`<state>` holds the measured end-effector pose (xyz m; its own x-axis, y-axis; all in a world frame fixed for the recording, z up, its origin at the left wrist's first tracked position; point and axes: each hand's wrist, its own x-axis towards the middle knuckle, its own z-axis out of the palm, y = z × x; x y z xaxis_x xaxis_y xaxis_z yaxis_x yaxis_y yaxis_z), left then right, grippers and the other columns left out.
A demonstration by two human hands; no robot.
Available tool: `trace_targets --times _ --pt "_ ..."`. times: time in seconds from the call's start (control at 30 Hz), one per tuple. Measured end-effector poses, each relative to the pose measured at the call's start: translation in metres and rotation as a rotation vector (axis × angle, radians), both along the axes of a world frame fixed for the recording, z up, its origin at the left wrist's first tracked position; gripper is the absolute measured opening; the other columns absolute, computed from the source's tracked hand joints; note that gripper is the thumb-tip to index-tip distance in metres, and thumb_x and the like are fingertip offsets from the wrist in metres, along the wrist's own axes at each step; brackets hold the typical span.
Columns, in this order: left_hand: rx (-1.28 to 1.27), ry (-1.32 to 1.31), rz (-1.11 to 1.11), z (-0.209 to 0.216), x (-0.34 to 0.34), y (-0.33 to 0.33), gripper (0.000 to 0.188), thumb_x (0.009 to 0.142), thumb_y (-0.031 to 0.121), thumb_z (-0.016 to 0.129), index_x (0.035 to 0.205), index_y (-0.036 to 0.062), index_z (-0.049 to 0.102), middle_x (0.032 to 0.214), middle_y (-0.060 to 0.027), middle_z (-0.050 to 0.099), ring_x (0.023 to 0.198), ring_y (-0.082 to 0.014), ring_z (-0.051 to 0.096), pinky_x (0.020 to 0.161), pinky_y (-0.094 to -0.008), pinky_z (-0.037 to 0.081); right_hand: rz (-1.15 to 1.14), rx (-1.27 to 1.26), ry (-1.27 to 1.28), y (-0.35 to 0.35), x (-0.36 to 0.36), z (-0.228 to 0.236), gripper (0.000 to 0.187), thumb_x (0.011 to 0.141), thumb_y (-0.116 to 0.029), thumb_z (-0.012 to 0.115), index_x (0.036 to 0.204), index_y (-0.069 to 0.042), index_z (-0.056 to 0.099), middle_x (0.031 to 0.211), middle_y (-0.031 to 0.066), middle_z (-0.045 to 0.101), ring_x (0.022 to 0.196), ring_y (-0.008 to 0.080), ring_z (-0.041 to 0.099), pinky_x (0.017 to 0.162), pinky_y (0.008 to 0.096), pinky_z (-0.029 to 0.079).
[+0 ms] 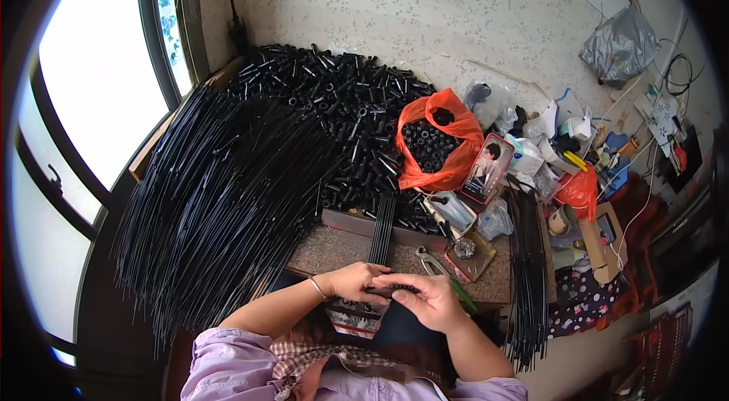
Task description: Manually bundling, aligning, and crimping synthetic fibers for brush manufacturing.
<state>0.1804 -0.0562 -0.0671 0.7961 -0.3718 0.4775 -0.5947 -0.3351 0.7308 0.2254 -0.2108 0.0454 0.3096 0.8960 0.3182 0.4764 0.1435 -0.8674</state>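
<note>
**Left hand's grip closed on the near end of a bundle of thin black rods**

The left hand (pixel 352 281) grasps the bundle of thin black rods (pixel 383 228) just off the near edge of the worktop (pixel 334 251); the right hand (pixel 431 302) comes in from the other side, its fingers stretched over the rod ends and its thumb beneath them, though I cannot tell how firmly its grip is clenched; the bundle runs away from the hands, over a low strip (pixel 346 223), its far end at a broad pile of short black tubes (pixel 334 86).

To the left spreads a large heap of long black rods (pixel 213 188), their near ends overhanging the edge; right of the tubes stands an open orange bag (pixel 454 172) filled with small black pieces (pixel 430 147), and a phone (pixel 487 168) leans just beside it, its screen lit; pliers with green handles (pixel 424 257) lie near the right hand, close to a ball of metal wire (pixel 465 248); further right, another bunch of black rods (pixel 528 272) hangs over the edge; a grey plastic bag (pixel 621 45) hangs on the wall.
</note>
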Motion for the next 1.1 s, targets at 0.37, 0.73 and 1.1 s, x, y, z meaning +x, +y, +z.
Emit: trace_targets --times 0.37,0.73,1.1 --pt "-0.303 0.153 -0.130 0.114 -0.003 -0.004 0.018 0.067 0.010 0.058 0.081 -0.0015 0.057 0.075 -0.0112 0.058 0.071 -0.0188 0.057 0.065 -0.0255 0.044 -0.350 -0.079 0.421 0.021 0.090 0.007 0.028 0.073 -0.025 0.051 0.084 0.001 0.055 0.099 0.0095 0.049 0.089 0.0195 0.048 0.073 0.0321 0.038" --pt "-0.350 0.200 -0.079 0.119 0.026 0.008 0.018 0.069 0.006 0.055 0.085 -0.0034 0.055 0.077 -0.0126 0.058 0.072 -0.0193 0.056 0.067 -0.0256 0.044 -0.646 -0.421 -0.789 0.015 0.175 -0.054 0.005 0.060 -0.008 0.057 0.060 -0.004 0.055 0.068 0.0080 0.047 0.071 0.0233 0.047 0.061 0.0332 0.040" --pt "-0.359 0.146 0.142 0.105 0.022 0.014 0.015 0.070 0.009 0.054 0.081 -0.0021 0.056 0.071 -0.0094 0.058 0.066 -0.0156 0.057 0.061 -0.0233 0.044 -0.396 0.175 -0.306 0.011 0.089 0.004 0.008 0.067 0.001 0.051 0.074 -0.002 0.054 0.066 0.0055 0.049 0.055 0.0138 0.047 0.048 0.0222 0.036"
